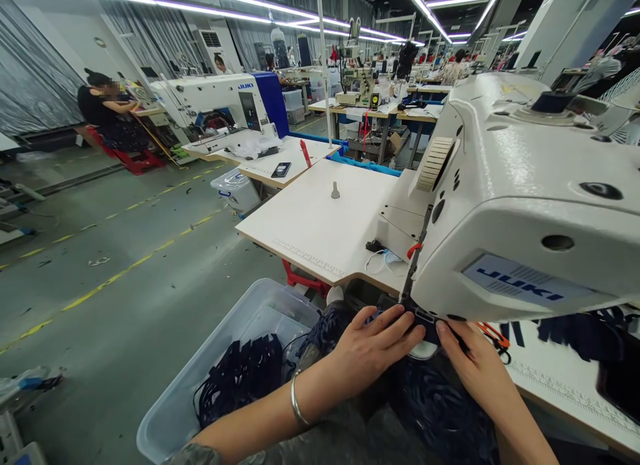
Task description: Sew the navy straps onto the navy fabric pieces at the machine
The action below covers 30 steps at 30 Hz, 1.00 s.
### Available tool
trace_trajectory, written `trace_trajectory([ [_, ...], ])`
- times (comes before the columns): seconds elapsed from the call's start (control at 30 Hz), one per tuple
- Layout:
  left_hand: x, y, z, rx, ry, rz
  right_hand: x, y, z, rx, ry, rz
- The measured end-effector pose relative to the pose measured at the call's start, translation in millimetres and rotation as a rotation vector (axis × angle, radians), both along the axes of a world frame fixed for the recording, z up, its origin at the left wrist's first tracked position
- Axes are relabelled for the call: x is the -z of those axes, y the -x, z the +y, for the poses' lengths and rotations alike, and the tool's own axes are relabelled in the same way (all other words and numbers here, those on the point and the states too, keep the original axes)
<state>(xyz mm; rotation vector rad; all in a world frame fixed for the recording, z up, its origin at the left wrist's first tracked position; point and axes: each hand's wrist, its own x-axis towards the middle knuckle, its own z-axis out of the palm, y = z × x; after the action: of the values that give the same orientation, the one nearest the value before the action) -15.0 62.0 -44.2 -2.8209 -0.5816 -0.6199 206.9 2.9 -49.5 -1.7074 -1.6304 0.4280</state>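
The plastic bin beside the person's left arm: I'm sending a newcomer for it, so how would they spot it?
Find the big white JUKI machine at the right and the pale tabletop left of it. Below that tabletop's near edge, beside the person's left arm, sits the translucent bin. Unlike the blue-handled box farther back, it holds a heap of dark strips.
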Motion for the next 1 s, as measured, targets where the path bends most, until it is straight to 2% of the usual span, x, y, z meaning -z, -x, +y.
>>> trace_trajectory([
  [0.3, -1.5, 0, 1, -0.011, -0.027, 0.005, -2.4, 1, -1, 0.072, 0.067, 0.024],
  [0.6, 8.3, -3, -2, -0.042, -0.064, -0.06, 0.9, 2, 0, 0.034, -0.009, 0.015],
  [1.0, 6.3, 2, -2, -0.048, 0.06, -0.089, 3.4, 6, -1, 0.043, -0.016, 0.087],
])
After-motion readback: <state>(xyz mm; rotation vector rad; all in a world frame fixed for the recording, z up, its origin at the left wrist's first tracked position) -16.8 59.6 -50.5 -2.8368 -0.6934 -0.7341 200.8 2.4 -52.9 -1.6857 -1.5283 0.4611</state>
